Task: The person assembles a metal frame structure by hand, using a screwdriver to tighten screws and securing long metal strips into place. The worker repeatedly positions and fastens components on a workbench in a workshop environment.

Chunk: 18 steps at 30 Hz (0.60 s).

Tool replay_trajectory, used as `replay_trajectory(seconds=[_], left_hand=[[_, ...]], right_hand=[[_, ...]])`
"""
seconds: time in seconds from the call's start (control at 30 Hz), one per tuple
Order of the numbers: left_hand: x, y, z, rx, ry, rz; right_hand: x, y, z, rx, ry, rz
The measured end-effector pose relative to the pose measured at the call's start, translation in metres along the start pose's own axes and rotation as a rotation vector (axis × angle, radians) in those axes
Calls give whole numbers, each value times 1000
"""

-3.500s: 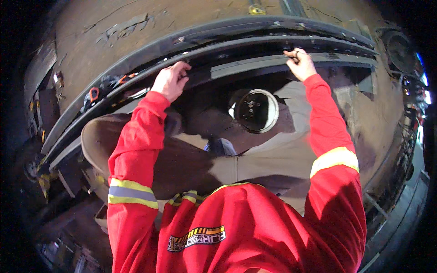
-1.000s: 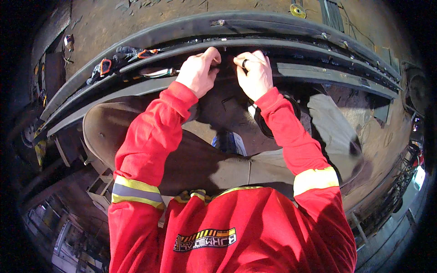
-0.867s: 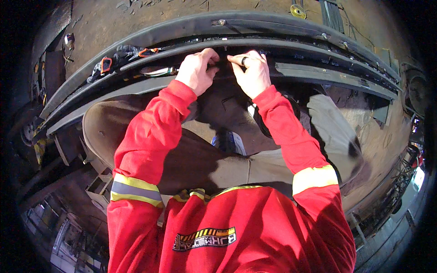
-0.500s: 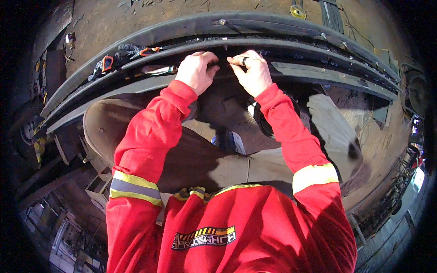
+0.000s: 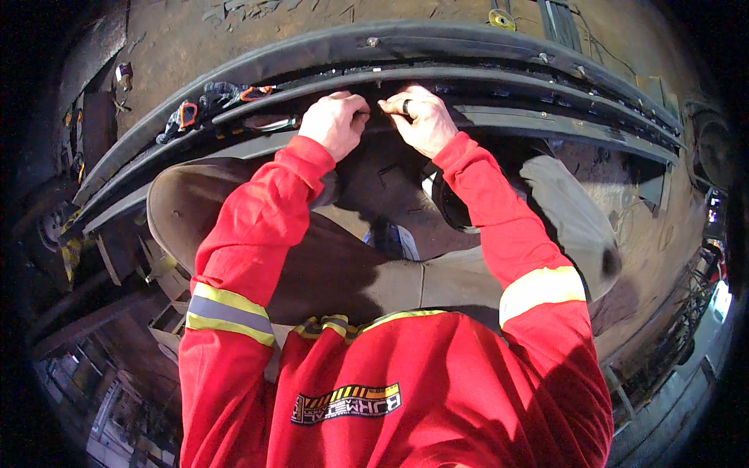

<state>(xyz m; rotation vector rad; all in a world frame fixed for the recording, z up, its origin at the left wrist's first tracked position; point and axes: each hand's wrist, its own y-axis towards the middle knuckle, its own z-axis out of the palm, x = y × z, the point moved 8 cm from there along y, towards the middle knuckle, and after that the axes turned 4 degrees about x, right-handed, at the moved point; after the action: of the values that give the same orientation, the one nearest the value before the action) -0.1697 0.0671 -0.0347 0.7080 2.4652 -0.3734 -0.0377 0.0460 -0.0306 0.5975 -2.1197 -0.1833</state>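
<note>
Both hands are raised over a long dark metal beam (image 5: pixel 468 78), near its middle. My left hand (image 5: pixel 335 125) is closed, its fingers curled against the thumb; whatever they hold is hidden. A short gap away, my right hand (image 5: pixel 421 123), with a black ring on one finger, is closed in a pinch at the beam's near edge. Anything between those fingertips is too small to make out. Left of my left hand, a slim tool with a pale shaft (image 5: pixel 271 125) lies between the beams.
Dark work gloves with orange cuffs (image 5: pixel 186 115) lie across the beams at left. A longer beam (image 5: pixel 312 48) runs behind, with bolts along it. A yellow disc (image 5: pixel 502 19) lies on the floor beyond. My bent knees (image 5: pixel 183 199) flank the near side.
The right hand has shifted slightly left, closer to the left hand. The view has moved a little; both hands remain closed over the beam.
</note>
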Motion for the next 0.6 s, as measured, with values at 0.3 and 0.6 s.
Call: replay_trajectory(seconds=[0.3, 0.6], left_hand=[[-19, -9, 2, 126, 239, 31], [-15, -4, 6, 111, 207, 69]], right_hand=[[4, -4, 0, 191, -43, -27], [-6, -6, 8, 270, -52, 54]])
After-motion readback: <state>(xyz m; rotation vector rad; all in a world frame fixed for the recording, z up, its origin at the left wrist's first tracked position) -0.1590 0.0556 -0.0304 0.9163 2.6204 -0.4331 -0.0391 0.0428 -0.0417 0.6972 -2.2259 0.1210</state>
